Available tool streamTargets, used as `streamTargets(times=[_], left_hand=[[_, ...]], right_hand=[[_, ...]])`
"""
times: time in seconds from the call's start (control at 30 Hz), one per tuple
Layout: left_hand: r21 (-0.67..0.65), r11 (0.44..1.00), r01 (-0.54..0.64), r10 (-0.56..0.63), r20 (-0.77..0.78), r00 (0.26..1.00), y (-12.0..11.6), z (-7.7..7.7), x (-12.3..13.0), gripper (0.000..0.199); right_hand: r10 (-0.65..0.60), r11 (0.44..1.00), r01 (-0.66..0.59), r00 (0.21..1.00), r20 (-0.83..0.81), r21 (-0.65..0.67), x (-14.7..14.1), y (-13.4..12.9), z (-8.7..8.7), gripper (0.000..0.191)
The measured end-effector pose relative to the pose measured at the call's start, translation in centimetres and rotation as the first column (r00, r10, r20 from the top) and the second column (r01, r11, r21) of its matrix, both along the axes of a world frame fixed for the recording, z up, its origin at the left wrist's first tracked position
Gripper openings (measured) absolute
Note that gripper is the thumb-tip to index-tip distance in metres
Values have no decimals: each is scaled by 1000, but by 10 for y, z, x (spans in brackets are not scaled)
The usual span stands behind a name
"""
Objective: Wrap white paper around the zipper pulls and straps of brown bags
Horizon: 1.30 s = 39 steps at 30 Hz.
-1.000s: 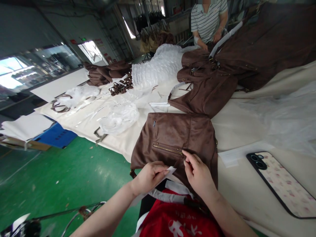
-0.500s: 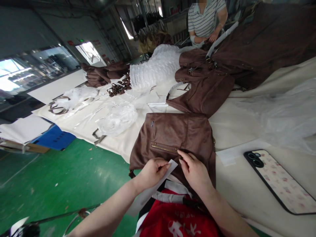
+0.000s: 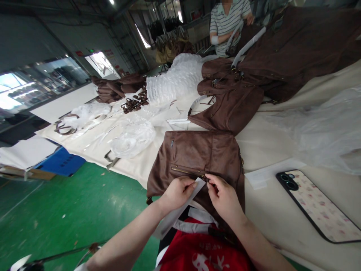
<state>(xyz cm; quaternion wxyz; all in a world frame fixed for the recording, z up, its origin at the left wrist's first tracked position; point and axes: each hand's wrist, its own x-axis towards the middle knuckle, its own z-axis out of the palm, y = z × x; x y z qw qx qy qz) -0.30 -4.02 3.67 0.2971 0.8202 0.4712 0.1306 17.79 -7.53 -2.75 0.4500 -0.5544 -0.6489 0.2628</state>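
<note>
A brown leather handbag (image 3: 191, 150) lies on the table edge in front of me, its zipped pocket (image 3: 186, 171) facing up. My left hand (image 3: 179, 192) pinches a strip of white paper (image 3: 176, 216) between thumb and fingers, its upper end near the right end of the zipper. At that same end, the fingers of my right hand (image 3: 222, 192) are closed around the small dark zipper pull (image 3: 203, 177), which they partly hide. The bag's handle, wrapped in white paper (image 3: 191, 226), hangs toward my lap.
A phone in a patterned case (image 3: 318, 207) and white paper sheets (image 3: 270, 173) lie to the right. More brown bags (image 3: 231, 109) are heaped behind. Clear plastic (image 3: 135, 137) and a stack of white wrapping (image 3: 177, 82) sit further left. Across the table stands a person in a striped shirt (image 3: 222, 22).
My left hand has brought the paper strip slightly right and up, closer to the zipper pull. My right fingers have drawn together at the pull. The person opposite has raised a hand.
</note>
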Motion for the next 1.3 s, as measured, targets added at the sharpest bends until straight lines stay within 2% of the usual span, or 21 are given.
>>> streamTargets(times=[0.13, 0.27, 0.4, 0.57, 0.77, 1.13, 1.3], left_hand=[[-3, 1000, -8, 8, 5, 1000, 0, -2, 1, 32], [10, 1000, 9, -8, -24, 1000, -3, 3, 1, 33], [77, 994, 75, -69, -70, 995, -7, 8, -3, 30], [182, 977, 111, -92, -111, 990, -9, 3, -4, 27], [137, 989, 54, -35, -140, 990, -10, 0, 4, 28], [23, 996, -86, 87, -66, 994, -1, 0, 12, 33], [38, 990, -136, 137, -29, 990, 0, -1, 15, 33]], right_hand=[[7, 1000, -7, 1000, -22, -4, 1, 1, -1, 31], [2, 1000, -2, 1000, -25, -19, 1, 1, -1, 30], [7, 1000, -7, 1000, -25, -14, 0, 0, 0, 29], [20, 1000, -20, 999, -26, -18, 1, 1, -1, 30], [41, 998, -42, 998, -44, -39, 1, 1, 0, 30], [106, 984, -126, 982, -159, -123, 5, 2, 1, 30], [75, 985, -95, 987, -142, -140, 4, 1, 4, 27]])
